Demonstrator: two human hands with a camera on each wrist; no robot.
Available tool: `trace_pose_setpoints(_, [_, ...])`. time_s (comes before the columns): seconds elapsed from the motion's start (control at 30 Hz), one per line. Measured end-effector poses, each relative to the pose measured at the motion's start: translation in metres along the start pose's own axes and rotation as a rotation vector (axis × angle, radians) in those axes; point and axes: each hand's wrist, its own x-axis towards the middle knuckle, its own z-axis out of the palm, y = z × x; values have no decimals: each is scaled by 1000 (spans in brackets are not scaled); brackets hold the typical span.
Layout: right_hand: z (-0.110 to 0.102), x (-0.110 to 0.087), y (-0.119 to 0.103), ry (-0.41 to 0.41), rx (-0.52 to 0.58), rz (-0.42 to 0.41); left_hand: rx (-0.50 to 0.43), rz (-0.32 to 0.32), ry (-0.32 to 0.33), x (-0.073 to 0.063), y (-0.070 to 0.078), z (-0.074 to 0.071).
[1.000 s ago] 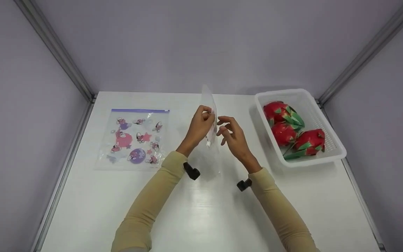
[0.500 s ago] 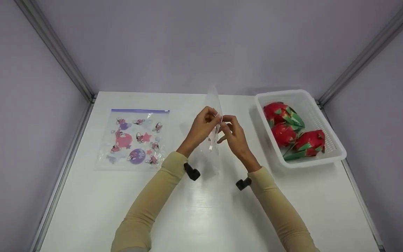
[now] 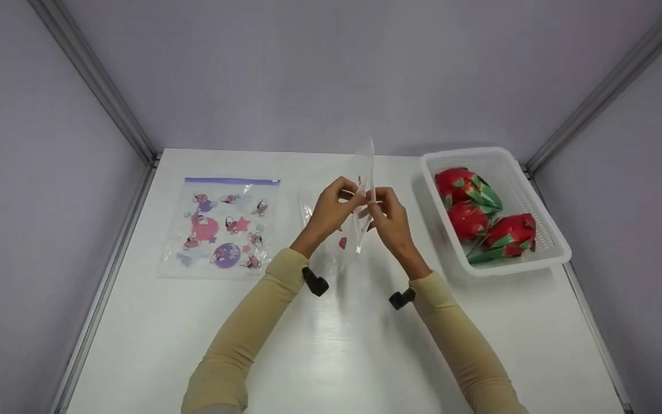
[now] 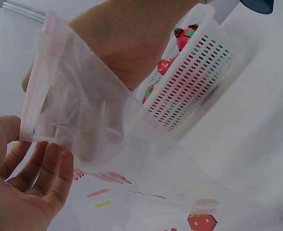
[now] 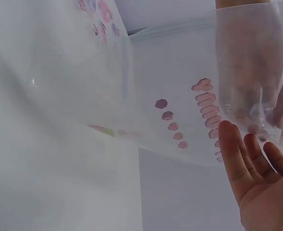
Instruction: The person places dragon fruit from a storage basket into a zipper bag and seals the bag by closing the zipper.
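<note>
A clear zip bag (image 3: 364, 167) with pink lettering and strawberry prints stands upright, edge-on to the head camera. My left hand (image 3: 331, 208) pinches its top edge between thumb and fingers. Opposite it, my right hand (image 3: 391, 223) pinches the same edge, fingertips close to those of the left. In the left wrist view, the translucent plastic (image 4: 103, 159) hangs down from the fingers. The right wrist view shows the row of pink letters (image 5: 209, 111) on its side, and the left hand blurred behind the film.
A second zip bag (image 3: 224, 230) with a purple zip and pink cartoon prints lies flat on the white table (image 3: 319, 356) at left. At right stands a white perforated basket (image 3: 549, 241) with three red dragon fruits (image 3: 509, 234). Walls enclose the back and sides.
The right hand, apart from the bag a second ago, has come to its edge and grips it. The zip bag has shifted slightly right and its lower part has swung about.
</note>
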Motion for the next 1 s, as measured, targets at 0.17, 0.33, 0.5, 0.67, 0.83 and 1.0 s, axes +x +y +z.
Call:
trace_pose_setpoints(0.17, [-1,3,-3,40,-68,28,-7,-6,-13,0,1,2])
trace_pose_setpoints(0.33, [-1,3,-4,50,-103,39,-26,-11,-38,-1,1,5])
trace_pose_setpoints(0.5, [1,1,-6,69,-161,6,-50,-31,-58,-2,0,7])
trace_pose_setpoints(0.67, [3,-1,-5,81,-180,-1,-69,-24,-56,-2,-4,5])
trace_pose_setpoints(0.83, [2,-1,-5,91,-149,-8,-85,-28,-22,-2,-8,2])
trace_pose_setpoints(1.0, [-1,0,-4,93,-177,-25,-63,-28,18,-1,-10,-5])
